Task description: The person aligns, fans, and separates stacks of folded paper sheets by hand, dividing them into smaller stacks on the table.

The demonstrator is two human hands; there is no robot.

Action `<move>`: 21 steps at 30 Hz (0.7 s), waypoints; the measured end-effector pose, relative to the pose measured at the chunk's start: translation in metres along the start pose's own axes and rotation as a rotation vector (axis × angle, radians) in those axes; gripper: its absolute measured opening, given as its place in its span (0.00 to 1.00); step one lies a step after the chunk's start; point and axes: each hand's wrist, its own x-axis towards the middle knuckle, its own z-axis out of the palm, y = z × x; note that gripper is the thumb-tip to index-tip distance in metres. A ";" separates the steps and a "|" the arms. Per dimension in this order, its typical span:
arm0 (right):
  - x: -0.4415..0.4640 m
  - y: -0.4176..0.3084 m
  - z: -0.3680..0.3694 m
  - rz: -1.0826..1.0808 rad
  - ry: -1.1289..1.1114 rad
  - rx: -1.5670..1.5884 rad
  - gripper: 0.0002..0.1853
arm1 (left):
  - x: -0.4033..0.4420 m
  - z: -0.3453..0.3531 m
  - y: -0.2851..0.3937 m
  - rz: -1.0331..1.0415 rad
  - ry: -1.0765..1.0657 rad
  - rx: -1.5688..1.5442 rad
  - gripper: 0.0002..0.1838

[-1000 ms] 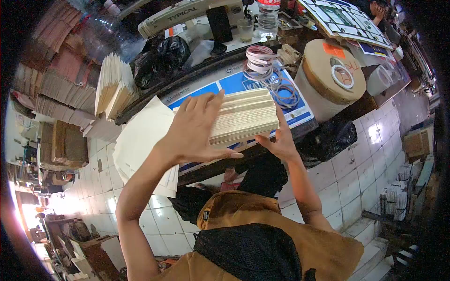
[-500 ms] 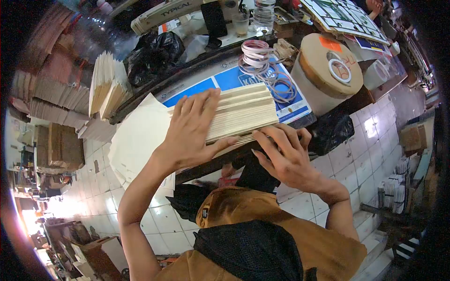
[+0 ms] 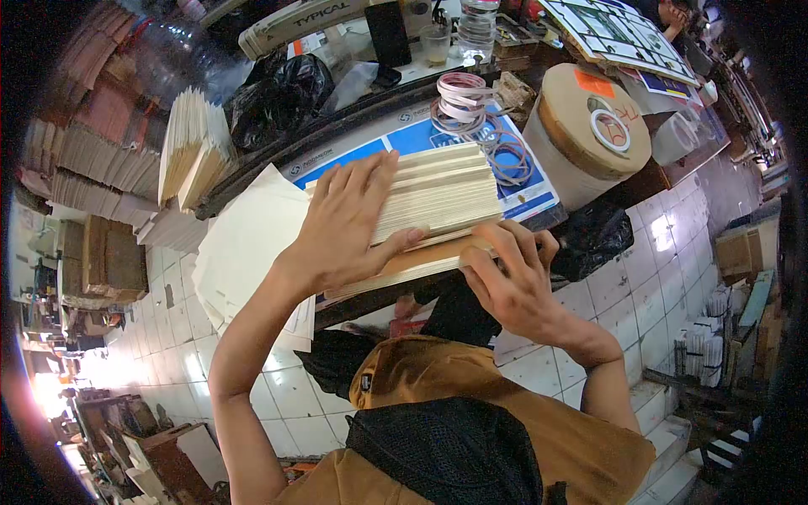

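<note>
A thick stack of cream folded sheets [image 3: 442, 189] lies on a blue and white printed sheet [image 3: 534, 192] at the table's front edge. My left hand [image 3: 349, 219] lies spread over the left part of the stack, its thumb along the front side. With fingers curled, my right hand [image 3: 513, 273] pinches the right end of a thin front section of folded sheets [image 3: 404, 276]. A brown strip shows between this section and the rest of the stack. Large loose cream sheets [image 3: 252, 244] lie left of the stack.
Coiled pinkish-white strips [image 3: 463, 101] and a big round roll with a tape ring [image 3: 589, 126] sit behind and right. Upright folded papers [image 3: 195, 147] and a black plastic bag [image 3: 282, 101] are at the back left. A person's hand [image 3: 673, 21] shows at the far back right.
My right hand has moved from the stack's right end to its front and closed on the front section. That section has separated toward me. My left hand stays on the stack.
</note>
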 end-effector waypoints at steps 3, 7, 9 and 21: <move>-0.005 0.000 -0.003 -0.031 -0.033 0.023 0.13 | 0.001 0.001 -0.002 -0.011 0.001 0.007 0.44; -0.006 0.001 -0.003 0.025 -0.103 0.108 0.15 | 0.004 0.005 -0.005 -0.005 0.033 0.016 0.41; 0.002 0.001 -0.007 0.040 -0.127 0.067 0.16 | 0.005 0.006 -0.005 0.000 0.045 0.015 0.40; 0.011 0.005 -0.003 0.020 -0.157 0.022 0.17 | 0.003 0.003 0.001 -0.027 0.038 -0.013 0.35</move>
